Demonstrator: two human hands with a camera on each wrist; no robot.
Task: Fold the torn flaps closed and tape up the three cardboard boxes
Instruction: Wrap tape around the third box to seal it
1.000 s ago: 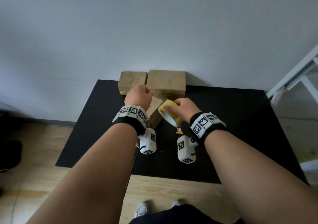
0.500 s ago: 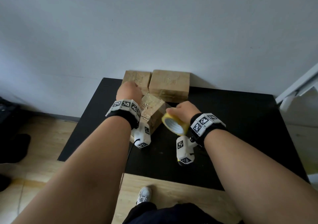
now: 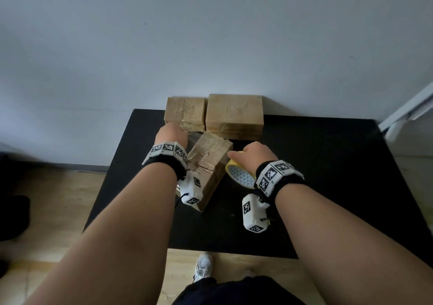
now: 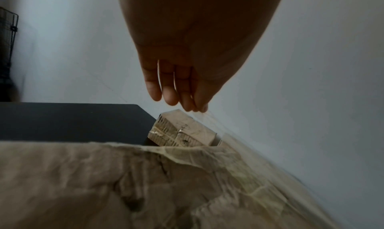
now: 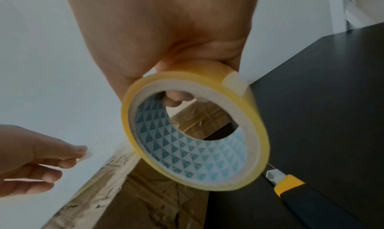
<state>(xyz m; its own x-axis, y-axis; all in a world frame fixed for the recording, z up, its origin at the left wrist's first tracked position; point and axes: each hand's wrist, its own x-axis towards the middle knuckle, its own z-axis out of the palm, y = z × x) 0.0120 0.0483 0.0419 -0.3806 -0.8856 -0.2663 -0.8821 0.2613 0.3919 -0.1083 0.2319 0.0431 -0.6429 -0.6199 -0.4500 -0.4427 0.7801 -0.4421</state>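
the right hand (image 3: 254, 155) grips a yellow tape roll (image 3: 241, 175), the left hand (image 3: 172, 135) pinches its clear tape end above the near cardboard box (image 3: 210, 161) on a black surface (image 3: 328, 175) holding two more boxes (image 3: 234, 113) against a pale wall (image 3: 210, 35), wood floor (image 3: 58, 211) below.

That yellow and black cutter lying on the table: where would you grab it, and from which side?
By the black handle of the utility knife, coming down from above with fingers across its long body. It lies flat on the black table, so the top is free, and its blade end points toward the tape roll held in the right hand, best avoided.
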